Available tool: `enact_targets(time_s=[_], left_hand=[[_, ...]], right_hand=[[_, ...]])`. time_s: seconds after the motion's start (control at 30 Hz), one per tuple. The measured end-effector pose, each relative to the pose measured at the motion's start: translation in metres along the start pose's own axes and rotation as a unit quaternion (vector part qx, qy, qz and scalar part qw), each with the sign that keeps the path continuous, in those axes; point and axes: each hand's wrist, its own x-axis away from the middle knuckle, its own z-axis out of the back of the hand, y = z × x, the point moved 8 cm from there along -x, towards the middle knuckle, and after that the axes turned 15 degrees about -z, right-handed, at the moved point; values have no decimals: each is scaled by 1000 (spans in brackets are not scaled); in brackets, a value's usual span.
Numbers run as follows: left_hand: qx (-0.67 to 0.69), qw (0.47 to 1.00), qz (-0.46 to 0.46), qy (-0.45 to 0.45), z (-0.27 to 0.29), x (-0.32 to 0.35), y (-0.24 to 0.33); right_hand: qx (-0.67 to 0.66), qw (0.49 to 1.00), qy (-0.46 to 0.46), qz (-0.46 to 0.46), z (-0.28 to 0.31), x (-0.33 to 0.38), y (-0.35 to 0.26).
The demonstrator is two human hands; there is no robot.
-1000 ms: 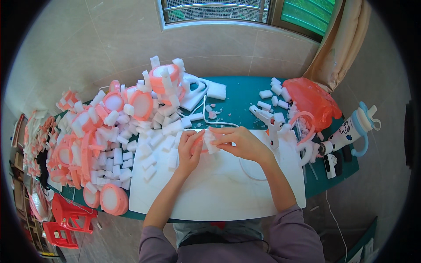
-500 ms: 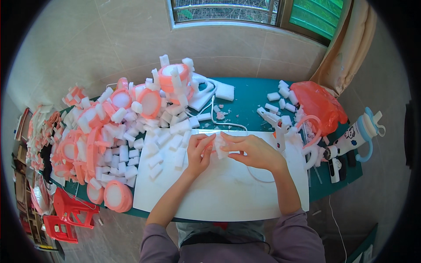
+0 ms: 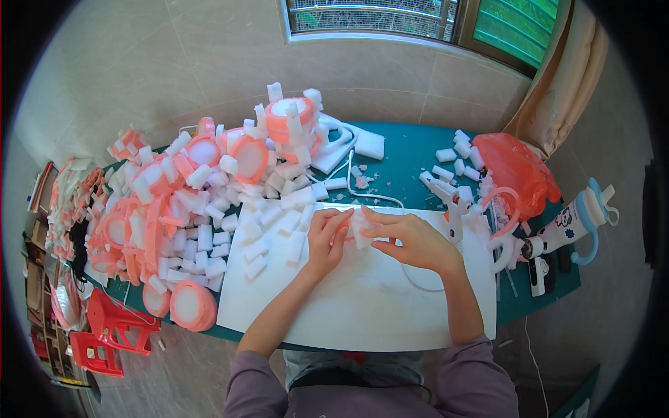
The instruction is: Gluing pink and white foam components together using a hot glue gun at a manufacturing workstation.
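Note:
Both hands meet over a white sheet [image 3: 362, 306] spread on a green table [image 3: 411, 150]. My left hand [image 3: 326, 237] and my right hand [image 3: 408, 238] together pinch a small white foam piece [image 3: 360, 228] between their fingertips, held just above the sheet. Loose white foam blocks [image 3: 275, 233] lie on the sheet right beside my left hand. A white glue gun [image 3: 451, 198] stands a little beyond my right hand, its cord running under my wrist.
A big heap of pink-and-white foam rings and blocks [image 3: 181, 202] fills the table's left half. At the right sit a red plastic bag [image 3: 519, 171], more white blocks [image 3: 453, 153] and a bottle with a blue handle [image 3: 575, 219]. A red stool [image 3: 104, 334] stands below left.
The view has shifted slightly downward. Both hands have stayed together on the foam piece in the middle of the sheet, with only small finger movement.

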Motion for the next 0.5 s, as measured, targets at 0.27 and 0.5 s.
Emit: enact_targets(time_s=[0.27,0.5], left_hand=[[11,1000,19,-20,-3,0,-6],[5,1000,12,-10,-1,-1,-5]], right_hand=[[-18,999,-14,-29,1,-1,1],[-22,999,-14,-36,-3,-4,7]])
